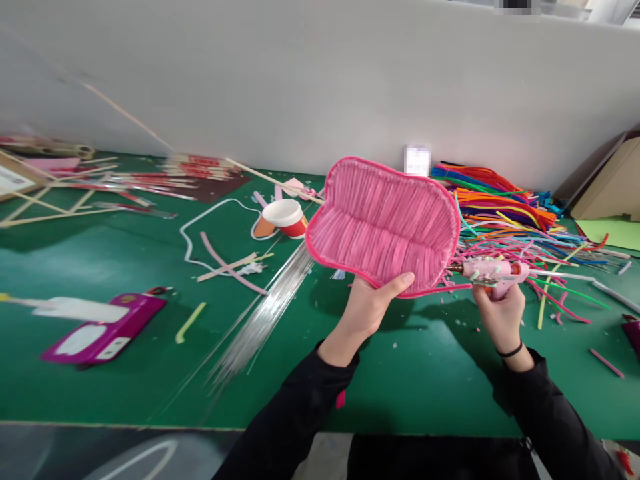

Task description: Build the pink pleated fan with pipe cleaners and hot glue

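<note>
My left hand (pixel 370 303) grips the lower edge of a pink butterfly-like panel (pixel 385 223) covered with rows of fuzzy pipe cleaners, its thumb on the front and its other fingers hidden behind. A brighter pink pipe cleaner runs round the rim, and a loose length of it trails right from the lower edge. In my right hand (pixel 500 317) is a pink hot glue gun (pixel 493 271), with its metal nozzle close to the panel's lower right edge. Whether the nozzle touches the rim I cannot tell. A glue stick sticks out of the gun's back.
Colourful pipe cleaners (pixel 505 200) lie heaped behind my right hand. A paper cup (pixel 287 217), a bundle of thin metal wires (pixel 270 310) and a purple box-like item (pixel 107 330) are to the left. Wooden sticks (pixel 60 177) lie far left; cardboard (pixel 610 180) leans at right.
</note>
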Demonstrator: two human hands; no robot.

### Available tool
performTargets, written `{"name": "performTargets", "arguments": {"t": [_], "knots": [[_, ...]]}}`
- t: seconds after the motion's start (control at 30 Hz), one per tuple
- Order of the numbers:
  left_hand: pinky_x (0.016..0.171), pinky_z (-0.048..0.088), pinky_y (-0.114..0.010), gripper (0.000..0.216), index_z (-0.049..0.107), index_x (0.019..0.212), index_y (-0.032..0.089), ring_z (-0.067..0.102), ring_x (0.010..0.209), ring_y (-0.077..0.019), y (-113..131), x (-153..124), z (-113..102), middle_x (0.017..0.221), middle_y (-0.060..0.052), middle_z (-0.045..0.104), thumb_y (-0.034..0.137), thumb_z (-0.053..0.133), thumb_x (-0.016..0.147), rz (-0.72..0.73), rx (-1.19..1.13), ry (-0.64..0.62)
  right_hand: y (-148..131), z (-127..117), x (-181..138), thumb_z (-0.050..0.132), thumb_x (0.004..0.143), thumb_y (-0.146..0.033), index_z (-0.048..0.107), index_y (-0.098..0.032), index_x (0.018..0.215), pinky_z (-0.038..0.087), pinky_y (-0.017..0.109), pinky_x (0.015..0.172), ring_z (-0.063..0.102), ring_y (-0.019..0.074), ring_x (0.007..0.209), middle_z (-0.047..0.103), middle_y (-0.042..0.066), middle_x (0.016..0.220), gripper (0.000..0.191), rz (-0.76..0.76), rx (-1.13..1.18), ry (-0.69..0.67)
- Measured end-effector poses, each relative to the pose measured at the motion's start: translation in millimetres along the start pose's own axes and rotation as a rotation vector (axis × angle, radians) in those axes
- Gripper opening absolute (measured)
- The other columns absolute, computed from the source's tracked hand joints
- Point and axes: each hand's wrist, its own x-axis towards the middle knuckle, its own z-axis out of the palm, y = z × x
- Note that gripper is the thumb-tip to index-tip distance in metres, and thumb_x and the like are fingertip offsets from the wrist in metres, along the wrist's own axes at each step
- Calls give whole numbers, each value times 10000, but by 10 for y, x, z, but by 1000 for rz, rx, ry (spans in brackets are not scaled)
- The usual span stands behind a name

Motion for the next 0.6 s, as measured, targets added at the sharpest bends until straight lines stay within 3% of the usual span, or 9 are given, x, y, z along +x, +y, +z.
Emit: {"name": "performTargets", "arguments": {"t": [0.3, 0.6], "knots": [[1058, 528, -492, 593, 675, 1171, 226, 670, 1131, -272, -25, 0, -20, 1142, -57, 728, 282, 886, 620, 7, 36, -9, -16, -5, 46, 653, 645, -422, 326, -269, 488, 271, 241, 384, 294, 77, 386, 349, -75, 378, 394, -46, -73, 113], [1077, 509, -482, 607, 677, 1176, 230, 652, 1153, -266, -47, 6, -36, 1161, -53, 719, 289, 894, 612, 6, 40, -5, 29, -12, 63, 618, 661, -431, 314, -270, 458, 255, 252, 377, 287, 79, 370, 338, -67, 363, 399, -101, -121, 103]]}}
